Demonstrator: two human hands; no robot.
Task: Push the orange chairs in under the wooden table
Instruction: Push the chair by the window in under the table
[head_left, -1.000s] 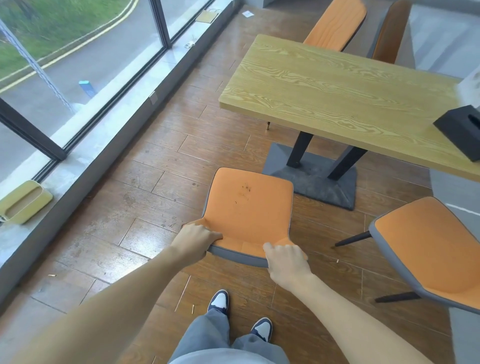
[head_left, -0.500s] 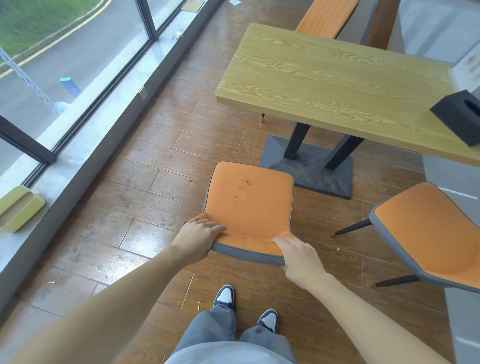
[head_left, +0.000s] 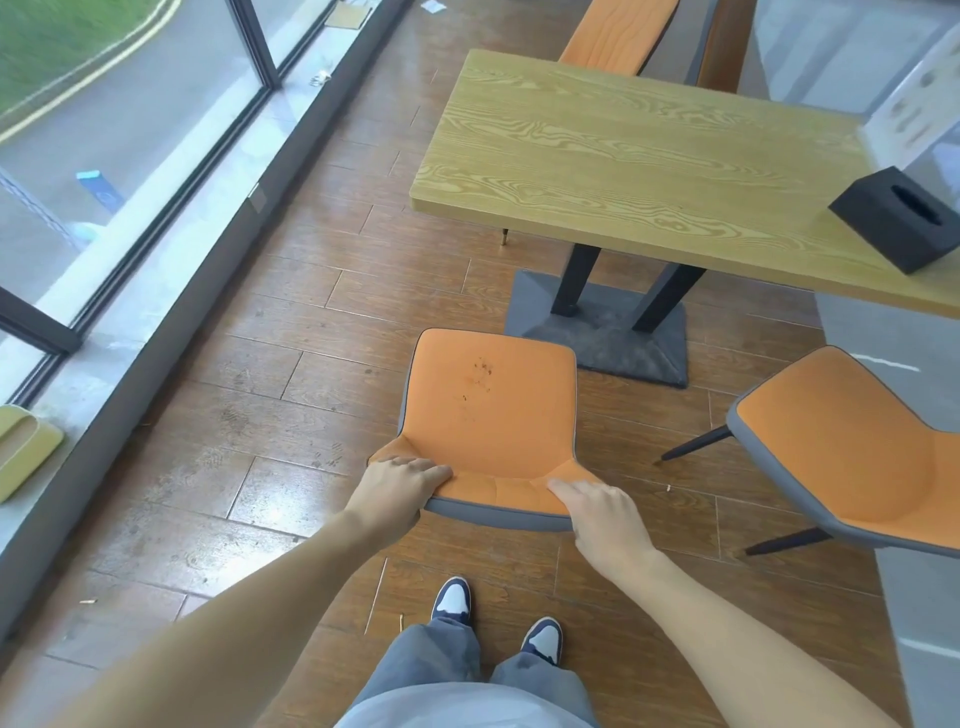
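A window-lined room with a dark plank floor (head_left: 291, 322) frames the scene, glass running along the left and a road outside. The wooden surface (head_left: 639, 171) stretches from centre to the right edge, its long axis running left to right across the view, carried on black legs over a grey base plate (head_left: 602, 338). A black tissue box (head_left: 898, 218) sits near its right end. Two orange chairs (head_left: 613, 36) stand along the far side, only their backs visible.

On the near side, a second orange chair (head_left: 852, 447) stands at right, turned at an angle and clear of the table edge. The orange chair (head_left: 491, 415) being handled stands directly ahead of the person, its seat pointing toward the table and its front edge just short of the base plate, not yet under the tabletop.

The left hand (head_left: 400, 483) lies over the backrest's left corner, fingers (head_left: 415, 465) curled onto the orange padding and clamped there. The right hand (head_left: 602, 514) rests on the right corner with fingers (head_left: 566, 488) laid flat and slightly apart, pressing rather than gripping, as far as can be judged. Both hands sit about equally near.

The push would run straight away from the person toward the table. Open floor lies to the left; the base plate ahead looks the likeliest snag for the chair's front legs, which are hidden beneath the seat.
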